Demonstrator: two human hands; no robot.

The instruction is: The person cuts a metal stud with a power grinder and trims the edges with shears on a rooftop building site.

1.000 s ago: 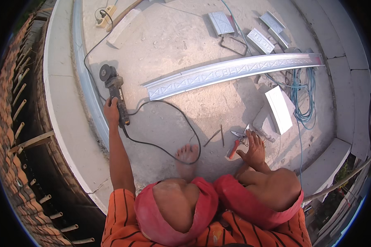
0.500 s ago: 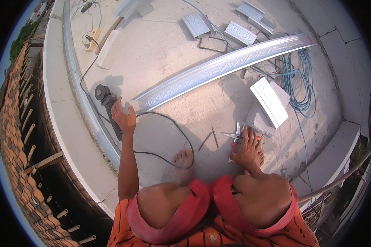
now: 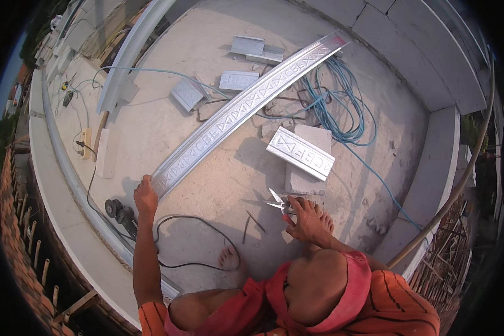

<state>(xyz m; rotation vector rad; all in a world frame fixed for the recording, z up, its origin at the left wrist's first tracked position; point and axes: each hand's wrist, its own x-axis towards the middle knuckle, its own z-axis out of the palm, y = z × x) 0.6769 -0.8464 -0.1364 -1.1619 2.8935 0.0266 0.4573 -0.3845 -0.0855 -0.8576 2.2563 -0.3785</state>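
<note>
my right hand (image 3: pixel 309 223) grasps the red-handled snips (image 3: pixel 284 206), blades spread, just beside my bare right foot (image 3: pixel 326 220), while my left hand (image 3: pixel 145 196) curls at the near end of the long metal channel (image 3: pixel 245 107) slanting away rightward ahead of me, though i cannot tell whether it grips it.

The left hand (image 3: pixel 145 195) has moved from grinder (image 3: pixel 124 218) to metal channel (image 3: pixel 235 119); the right hand (image 3: pixel 309 222) now grips snips (image 3: pixel 284 206).

You are on an outdoor building site: a bare concrete slab (image 3: pixel 224 182) with a pale block wall (image 3: pixel 409 56). An angle grinder (image 3: pixel 126 217) lies near your left hand (image 3: pixel 145 194), a metal offcut (image 3: pixel 301 154) beyond your right hand (image 3: pixel 308 221).
</note>
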